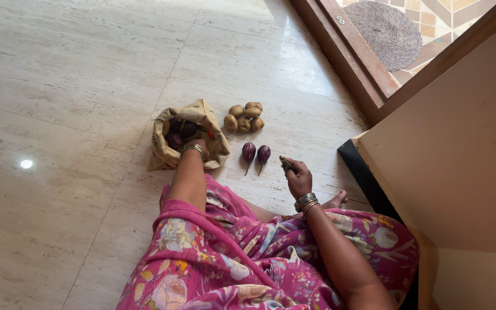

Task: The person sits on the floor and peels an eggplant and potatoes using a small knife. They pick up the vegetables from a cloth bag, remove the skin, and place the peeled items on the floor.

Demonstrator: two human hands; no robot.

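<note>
A brown paper bag (167, 150) stands open on the pale stone floor and holds dark purple vegetables. My left hand (198, 141) reaches into its mouth, and the fingers are hidden inside. Two small purple eggplants (256, 154) lie side by side just right of the bag. Beyond them sits a small heap of potatoes (244, 117). My right hand (297, 177) hovers low to the right of the eggplants, its fingers closed around a small dark object (287, 165) that I cannot identify.
I sit on the floor in a pink floral garment (248, 258), a bare foot (336, 201) showing to the right. A beige wall panel (454, 161) stands close on the right. A wooden door frame (354, 63) and a round woven mat (388, 31) lie beyond.
</note>
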